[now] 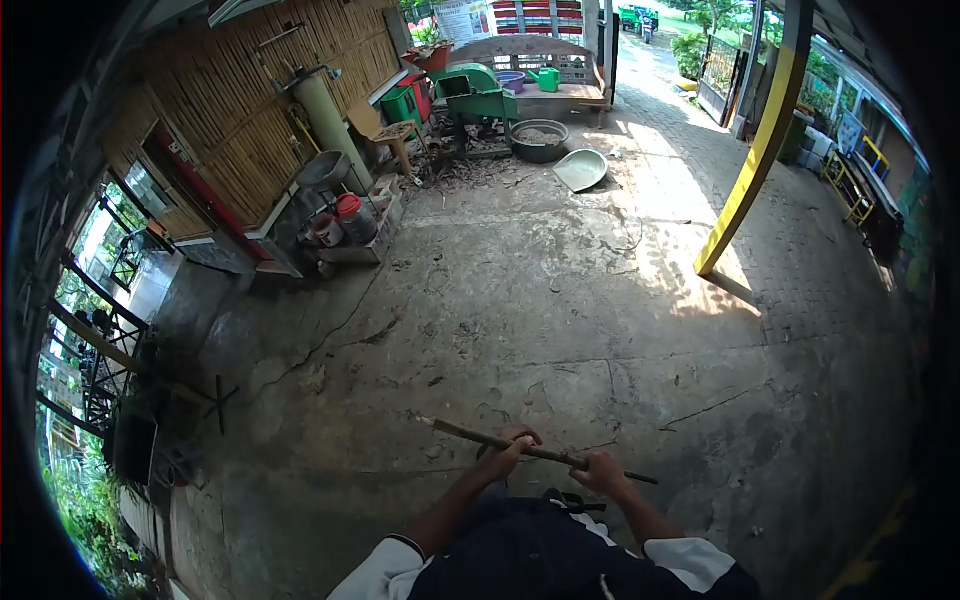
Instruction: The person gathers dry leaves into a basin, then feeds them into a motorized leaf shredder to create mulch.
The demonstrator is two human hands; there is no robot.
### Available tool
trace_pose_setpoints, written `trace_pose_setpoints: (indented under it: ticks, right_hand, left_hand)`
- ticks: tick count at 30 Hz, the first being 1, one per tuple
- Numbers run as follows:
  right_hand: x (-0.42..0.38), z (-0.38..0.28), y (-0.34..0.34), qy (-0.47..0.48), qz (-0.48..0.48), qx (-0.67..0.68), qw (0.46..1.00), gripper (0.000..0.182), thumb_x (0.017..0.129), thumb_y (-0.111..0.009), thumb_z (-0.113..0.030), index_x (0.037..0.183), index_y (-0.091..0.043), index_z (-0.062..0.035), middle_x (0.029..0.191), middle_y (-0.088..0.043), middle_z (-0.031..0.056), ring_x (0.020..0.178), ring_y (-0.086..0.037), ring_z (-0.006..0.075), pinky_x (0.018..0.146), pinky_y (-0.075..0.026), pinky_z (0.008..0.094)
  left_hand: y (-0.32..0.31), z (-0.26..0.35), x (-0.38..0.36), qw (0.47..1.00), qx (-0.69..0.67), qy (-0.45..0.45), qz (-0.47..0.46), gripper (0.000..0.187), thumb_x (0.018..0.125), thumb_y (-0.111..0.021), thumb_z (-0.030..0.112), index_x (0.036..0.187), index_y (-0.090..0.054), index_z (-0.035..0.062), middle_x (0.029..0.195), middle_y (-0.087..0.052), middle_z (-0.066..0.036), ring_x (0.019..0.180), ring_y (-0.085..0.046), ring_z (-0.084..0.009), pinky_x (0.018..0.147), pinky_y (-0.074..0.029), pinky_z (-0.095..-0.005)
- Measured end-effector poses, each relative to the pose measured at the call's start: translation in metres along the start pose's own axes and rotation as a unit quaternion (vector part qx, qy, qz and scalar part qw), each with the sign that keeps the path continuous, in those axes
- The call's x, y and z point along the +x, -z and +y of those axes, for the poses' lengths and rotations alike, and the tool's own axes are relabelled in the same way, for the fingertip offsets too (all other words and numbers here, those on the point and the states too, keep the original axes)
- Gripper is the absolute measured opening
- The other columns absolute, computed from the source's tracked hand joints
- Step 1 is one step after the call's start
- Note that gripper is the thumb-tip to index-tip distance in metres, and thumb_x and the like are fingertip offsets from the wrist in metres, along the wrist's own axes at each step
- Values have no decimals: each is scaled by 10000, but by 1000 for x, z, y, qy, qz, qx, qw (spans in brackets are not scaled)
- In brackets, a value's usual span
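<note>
A long, thin stick [555,456], perhaps wood or bamboo, lies across the front of my body at a slight tilt. Its pale, rough-looking end points to the left, and the dark thin end reaches past my right side. My left hand [508,456] is wrapped round it near the middle. Close to that hand, a reddish-brown curved shape shows that I cannot make out. My right hand [601,472] grips the stick further right, toward the dark end. Below the hands, a dark object [577,501] is partly hidden at my waist.
Cracked concrete floor [480,330] stretches ahead. A yellow post [750,170] stands at the right. Further off are a green machine [478,95], a black tub [540,150], a pale scoop-shaped container [583,171] and a wooden bench [560,92]. Red-lidded buckets [352,215] stand by a sink.
</note>
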State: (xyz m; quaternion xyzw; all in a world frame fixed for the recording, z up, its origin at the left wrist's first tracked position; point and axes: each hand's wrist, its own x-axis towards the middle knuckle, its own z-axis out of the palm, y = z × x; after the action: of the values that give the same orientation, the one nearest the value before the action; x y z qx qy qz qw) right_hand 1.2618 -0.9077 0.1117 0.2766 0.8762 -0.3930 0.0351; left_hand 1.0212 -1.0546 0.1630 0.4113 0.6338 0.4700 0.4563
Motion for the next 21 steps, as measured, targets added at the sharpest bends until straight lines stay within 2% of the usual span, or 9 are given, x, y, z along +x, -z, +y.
trace_pose_setpoints:
  ticks: [3,5,10,12,15,16,21]
  right_hand:
    - [-23,0,-3,-24,-14,-24,999,292,791,-709,-342,910,-744,-78,729,-678,191,690,-675,381,676,-518,474]
    - [-22,2,-14,10,-7,-18,1000,293,790,-710,-352,924,-749,-93,745,-685,193,715,-681,388,693,-524,478]
    - [6,-41,0,24,17,-18,999,302,791,-704,-367,858,-722,-74,705,-665,191,708,-673,396,691,-524,496]
    - [21,-59,4,57,52,-43,996,294,779,-710,-358,793,-692,-65,669,-645,185,687,-664,393,671,-513,501]
    - [42,-81,3,112,66,-60,990,287,768,-711,-350,748,-670,-67,646,-631,176,667,-654,391,651,-503,504]
    - [48,-87,1,104,41,-78,991,329,772,-724,-398,790,-704,-70,678,-655,172,724,-672,394,693,-519,516]
    - [57,-113,-15,147,32,-84,985,315,762,-715,-383,757,-683,-70,661,-648,168,698,-664,390,673,-511,509]
  left_hand:
    - [-13,3,-20,999,-42,25,1,293,953,-485,214,1044,-660,-2,1007,-667,-122,982,-628,-230,906,-485,-380]
    - [-8,7,-26,999,-16,27,9,292,952,-483,211,1031,-661,-6,978,-666,-127,985,-629,-229,918,-484,-377]
    - [23,30,-38,996,-34,-10,78,285,931,-495,201,1027,-657,-14,933,-665,-119,951,-626,-214,911,-481,-364]
    - [38,39,-43,992,-53,-38,103,287,931,-481,192,1018,-650,-23,915,-659,-105,906,-618,-189,894,-481,-351]
    - [58,52,-58,987,-69,-63,129,319,923,-475,221,1018,-662,-20,931,-660,-95,923,-614,-188,895,-479,-347]
    - [64,45,-63,985,-60,-69,144,303,935,-474,208,1023,-651,-23,934,-657,-94,918,-613,-172,886,-480,-332]
    - [82,14,-94,978,-80,-39,188,319,924,-477,227,1022,-657,-17,939,-654,-98,942,-609,-176,891,-474,-328]
